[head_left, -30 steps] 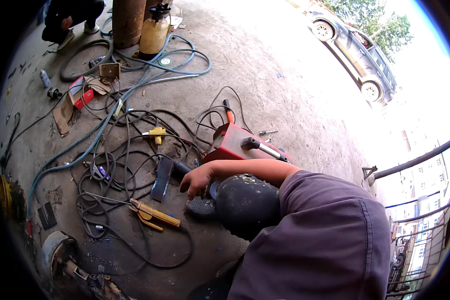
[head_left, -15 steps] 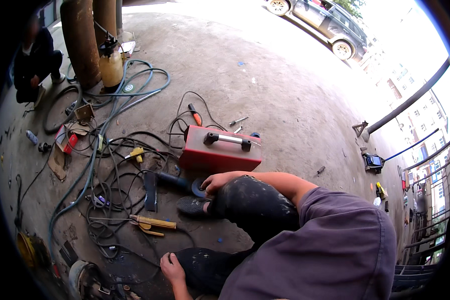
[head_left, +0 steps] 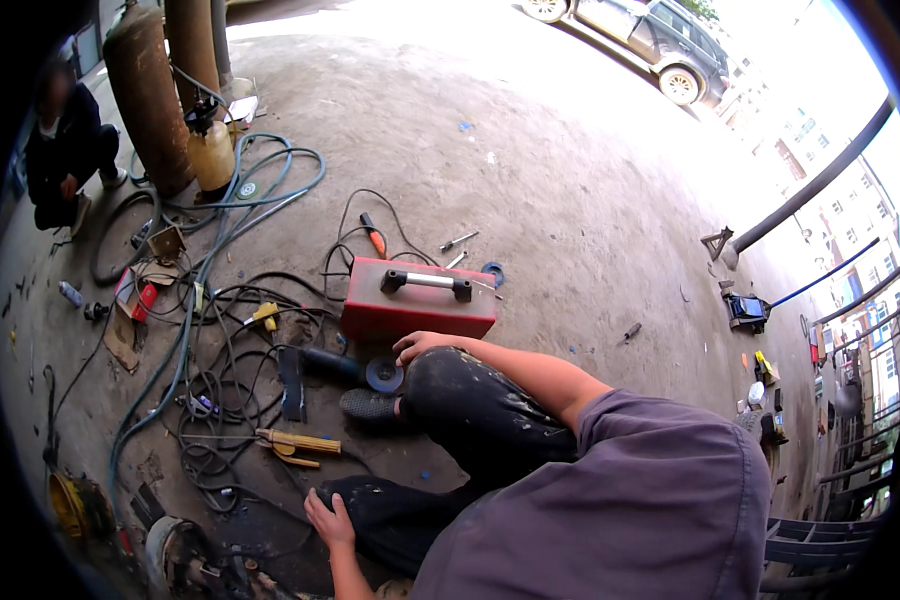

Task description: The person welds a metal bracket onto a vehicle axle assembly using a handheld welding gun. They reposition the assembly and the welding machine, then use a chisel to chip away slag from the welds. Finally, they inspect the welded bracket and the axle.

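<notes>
My right hand point(head_left: 418, 346) rests on top of my bent right knee, fingers loosely extended and holding nothing. Just below its fingertips lies an angle grinder point(head_left: 332, 363) with its grey disc point(head_left: 384, 375) facing up, beside my dark shoe point(head_left: 368, 405). My left hand point(head_left: 332, 518) lies on my other knee, fingers apart and bare. Beyond the right hand stands a red welding machine point(head_left: 418, 312) with a black-and-silver handle. A yellow electrode holder point(head_left: 308, 442) with a thin rod in it is on the ground past my left knee, near a dark flat metal piece point(head_left: 292, 385).
Tangled cables and a blue-green hose point(head_left: 185, 330) cover the floor ahead. A person point(head_left: 65, 150) squats at the far left by rusty gas cylinders point(head_left: 148, 100) and a sprayer bottle point(head_left: 211, 160). A blue floor jack point(head_left: 746, 312) and a parked car point(head_left: 660, 45) are to the right.
My right hand has come off the grinder's disc and drawn up over the knee, leaving the disc in plain sight. My left hand's fingers have spread slightly. The view has shifted a little.
</notes>
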Available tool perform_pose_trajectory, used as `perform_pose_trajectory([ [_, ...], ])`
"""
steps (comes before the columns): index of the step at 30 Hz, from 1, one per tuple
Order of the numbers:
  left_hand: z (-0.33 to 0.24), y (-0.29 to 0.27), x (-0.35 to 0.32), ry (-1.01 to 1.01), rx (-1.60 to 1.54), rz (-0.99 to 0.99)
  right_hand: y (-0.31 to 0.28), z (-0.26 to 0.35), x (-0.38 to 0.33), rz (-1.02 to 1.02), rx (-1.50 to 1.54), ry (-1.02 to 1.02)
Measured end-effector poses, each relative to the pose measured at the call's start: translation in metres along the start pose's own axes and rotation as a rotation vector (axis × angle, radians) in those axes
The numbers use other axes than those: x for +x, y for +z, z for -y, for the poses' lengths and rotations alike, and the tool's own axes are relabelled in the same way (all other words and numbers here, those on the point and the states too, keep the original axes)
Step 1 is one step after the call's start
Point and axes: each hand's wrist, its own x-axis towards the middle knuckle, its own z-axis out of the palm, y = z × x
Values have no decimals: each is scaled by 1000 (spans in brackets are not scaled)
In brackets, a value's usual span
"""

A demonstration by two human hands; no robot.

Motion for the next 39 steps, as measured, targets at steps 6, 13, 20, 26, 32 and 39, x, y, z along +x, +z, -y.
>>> perform_pose_trajectory([
  [6, -17, -6, 40, -87, 110, 213, -39, -40, -11, 132, -523, -403],
  [13, -50, 6, 98, -119, 283, 490, -53, -46, -69, -162, 178, -25],
  [20, -37, 31, 134, -137, 224, 704, -66, -4, -165, -402, 64, -91],
  [26, -22, 9, 102, -174, 148, 603, -24, 117, -178, -353, -329, -168],
  [32, -13, -14, 68, -260, 113, 468, 81, 144, -81, -76, -968, -477],
  [39, -65, -29, 45, -315, 156, 427, 126, 74, -70, 408, -1325, -397],
])
